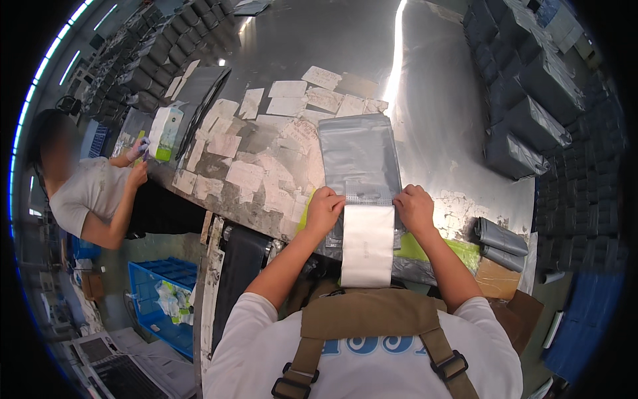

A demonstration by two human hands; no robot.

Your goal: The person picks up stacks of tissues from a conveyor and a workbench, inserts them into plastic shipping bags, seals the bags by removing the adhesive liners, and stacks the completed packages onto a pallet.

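Observation:
A grey plastic bag [359, 153] lies flat on the metal table in front of me, apparently with others beneath it. Over its near end, a white rectangular sheet [368, 243] reaches back toward my body. My left hand [324, 211] is closed, its thumb and fingers pinching the bag's left edge beside the sheet's far corner. Across from it, my right hand [415, 209] pinches the right edge of the same bag. Both forearms reach forward from the lower edge. Whether the fingertips also catch the white sheet is hard to make out.
Scraps of paper [266, 169] are stuck on the metal table [319, 33]. Stacked grey bundles [531, 126] stand at right, near rolled grey plastic [502, 245]. At left, a co-worker [100, 193] handles a white-and-green package [164, 133]. A blue crate [159, 299] sits below.

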